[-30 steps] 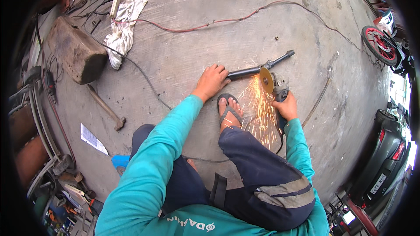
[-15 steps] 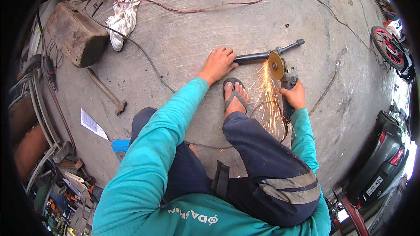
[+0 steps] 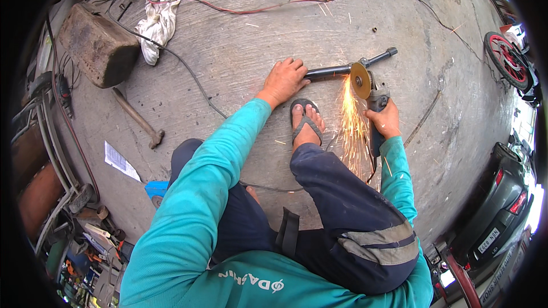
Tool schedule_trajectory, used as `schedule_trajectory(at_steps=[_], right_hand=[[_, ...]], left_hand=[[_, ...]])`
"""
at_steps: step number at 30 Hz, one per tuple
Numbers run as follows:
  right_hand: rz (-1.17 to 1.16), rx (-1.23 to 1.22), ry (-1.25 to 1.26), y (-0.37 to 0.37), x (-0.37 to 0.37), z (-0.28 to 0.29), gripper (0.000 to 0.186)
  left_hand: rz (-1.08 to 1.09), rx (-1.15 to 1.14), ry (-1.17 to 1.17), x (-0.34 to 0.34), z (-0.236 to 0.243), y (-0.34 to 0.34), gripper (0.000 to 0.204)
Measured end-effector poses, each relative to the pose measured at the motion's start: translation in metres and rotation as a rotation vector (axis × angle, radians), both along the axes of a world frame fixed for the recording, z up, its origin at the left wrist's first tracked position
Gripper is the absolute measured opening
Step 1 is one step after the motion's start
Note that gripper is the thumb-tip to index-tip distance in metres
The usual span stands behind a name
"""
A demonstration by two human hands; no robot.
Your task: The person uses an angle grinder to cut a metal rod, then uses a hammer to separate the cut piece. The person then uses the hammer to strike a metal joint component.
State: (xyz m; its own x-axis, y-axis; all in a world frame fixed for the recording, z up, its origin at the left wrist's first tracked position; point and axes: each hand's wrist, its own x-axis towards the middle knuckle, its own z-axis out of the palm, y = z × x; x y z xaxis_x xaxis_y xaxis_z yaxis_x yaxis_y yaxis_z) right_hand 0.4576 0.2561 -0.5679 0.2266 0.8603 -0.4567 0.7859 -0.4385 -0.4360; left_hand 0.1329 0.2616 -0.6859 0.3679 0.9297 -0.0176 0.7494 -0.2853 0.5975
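My left hand (image 3: 283, 82) is closed around the near-left end of a black metal tube (image 3: 328, 72), pressing it down on the concrete. The tube has a joint and a thinner rod at its right end. My right hand (image 3: 386, 120) grips an angle grinder (image 3: 378, 100) by its dark body. Its yellowish cutting disc (image 3: 361, 80) meets the tube just left of the joint, and a stream of orange sparks (image 3: 351, 122) sprays down toward me. My sandalled foot (image 3: 306, 124) rests on the floor between my hands, left of the sparks.
A hammer (image 3: 138, 120), a paper sheet (image 3: 120, 162) and a blue box (image 3: 155, 191) lie at left. Behind them stand a wooden block (image 3: 98, 45) and a white rag (image 3: 162, 17). Cables (image 3: 274, 7) cross the floor. A motorcycle wheel (image 3: 506, 60) and dark car (image 3: 495, 211) are at right.
The spark stream has grown denser and brighter, with stray sparks scattered further over the floor. Both hands keep their grips in nearly the same places.
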Motion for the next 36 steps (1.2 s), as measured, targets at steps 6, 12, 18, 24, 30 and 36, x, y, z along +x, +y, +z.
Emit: schedule_trajectory(at_steps=[6,12,18,24,30,36], right_hand=[[0.014,-0.010,-0.021,-0.004,0.016,-0.016,0.057],[0.044,-0.050,-0.043,-0.010,0.025,-0.029,0.064],[0.040,-0.076,0.018,-0.008,0.017,-0.006,0.063],[0.095,0.041,0.076,0.012,0.044,-0.024,0.073],[-0.142,0.132,0.391,0.005,0.042,-0.043,0.055],[-0.386,0.071,0.627,0.002,0.030,-0.043,0.048]], left_hand=[[0.019,0.002,-0.003,0.001,-0.001,-0.002,0.031],[0.013,-0.005,0.002,-0.005,-0.003,-0.001,0.031],[0.023,0.023,-0.054,0.005,-0.009,0.005,0.031],[0.030,0.076,-0.109,0.008,-0.016,0.008,0.037],[-0.026,0.076,-0.091,0.009,-0.017,0.007,0.036],[-0.032,0.081,-0.088,0.001,-0.026,0.008,0.035]])
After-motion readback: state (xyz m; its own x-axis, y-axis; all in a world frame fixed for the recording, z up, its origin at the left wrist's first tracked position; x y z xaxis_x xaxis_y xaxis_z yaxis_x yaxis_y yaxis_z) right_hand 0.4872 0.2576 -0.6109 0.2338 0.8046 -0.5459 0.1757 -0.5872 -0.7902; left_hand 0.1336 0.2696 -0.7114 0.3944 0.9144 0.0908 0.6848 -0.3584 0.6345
